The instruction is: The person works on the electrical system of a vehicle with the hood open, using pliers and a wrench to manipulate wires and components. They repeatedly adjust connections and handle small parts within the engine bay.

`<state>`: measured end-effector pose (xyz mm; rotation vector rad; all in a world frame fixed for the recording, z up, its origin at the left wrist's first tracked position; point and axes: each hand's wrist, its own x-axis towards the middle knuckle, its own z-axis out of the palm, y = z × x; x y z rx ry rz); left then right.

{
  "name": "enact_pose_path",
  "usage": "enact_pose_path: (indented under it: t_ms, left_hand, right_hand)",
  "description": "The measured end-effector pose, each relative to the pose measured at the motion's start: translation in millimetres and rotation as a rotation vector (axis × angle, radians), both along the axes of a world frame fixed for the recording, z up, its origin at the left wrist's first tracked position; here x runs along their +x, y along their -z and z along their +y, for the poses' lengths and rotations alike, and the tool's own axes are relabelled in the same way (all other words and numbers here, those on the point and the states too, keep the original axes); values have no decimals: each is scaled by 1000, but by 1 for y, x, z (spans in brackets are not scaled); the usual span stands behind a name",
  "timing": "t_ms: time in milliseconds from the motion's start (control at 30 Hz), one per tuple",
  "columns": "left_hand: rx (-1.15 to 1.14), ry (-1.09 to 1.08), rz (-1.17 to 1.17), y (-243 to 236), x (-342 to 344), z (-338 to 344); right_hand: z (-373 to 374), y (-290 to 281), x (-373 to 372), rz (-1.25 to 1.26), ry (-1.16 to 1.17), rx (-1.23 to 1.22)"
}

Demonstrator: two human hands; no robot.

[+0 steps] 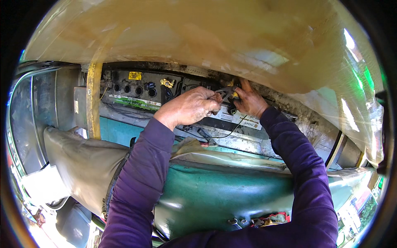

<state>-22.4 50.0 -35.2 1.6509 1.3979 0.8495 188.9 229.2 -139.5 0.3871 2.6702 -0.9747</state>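
The left hand [190, 106] has its fingers bent closely together around a small brown piece with a rough surface [216, 98]. The right hand [250, 100] has bent fingers over the right battery, a rectangular plastic block with a pale label [250, 122]; whether they grip something, one cannot tell. This battery sits in a dusty metal recess, beyond one smooth, green vinyl cushion [227, 186]. In total two batteries are visible; the left, a grey plastic one [142, 78], shows at least four round dark holes and one shiny brass clamp [167, 83].
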Motion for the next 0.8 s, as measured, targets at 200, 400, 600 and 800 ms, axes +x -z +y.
enact_pose_path:
  t_ms: [200,400,600,800]
  left_hand:
    - [-813,-261,-602,-12,-2,-2]
    - [-822,-227,-662,-11,-6,-1]
    - [-506,-314,-373,-1,-2,0]
    - [-575,-241,-68,5,21,4]
  right_hand:
    - [-3,21,-16,289,-68,12]
    - [-2,24,-15,357,-131,39]
    - [-28,-38,20,214,-5,-127]
    - [-58,-158,31,-417,264,-536]
